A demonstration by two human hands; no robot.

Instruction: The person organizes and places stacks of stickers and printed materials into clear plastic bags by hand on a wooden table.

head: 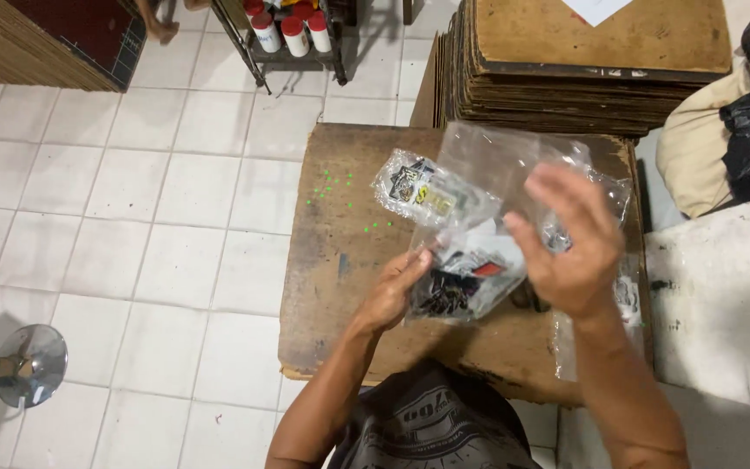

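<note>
Two bare hands work over a worn wooden surface (332, 287) set on a white tiled floor (132, 200). The left hand (392, 291) has its grip closed on the lower edge of a clear plastic bag (479, 165), thumb and fingers pinching the film where dark printed stickers (457, 287) sit inside it. The right hand (570, 252) is raised just beside the bag's right side with fingers spread and loosely curled; its grip looks open, and whether the fingertips touch the film cannot be told because of blur.

A second small packet of stickers (423, 187) lies just behind the held bag, near the middle of the surface, and more clear film lies along its right edge (622, 295). Tiny green dots (336, 187) are scattered on the wood to the left.

As a judgement, the bagging is partway: at least one packet appears filled and set down, the bag in hand holds printed pieces but looks unsealed, and more loose film waits.

Beyond the surface stands a tall stack of brown boards (566, 82), and a metal rack with red-capped white bottles (292, 30) sits farther off.
</note>
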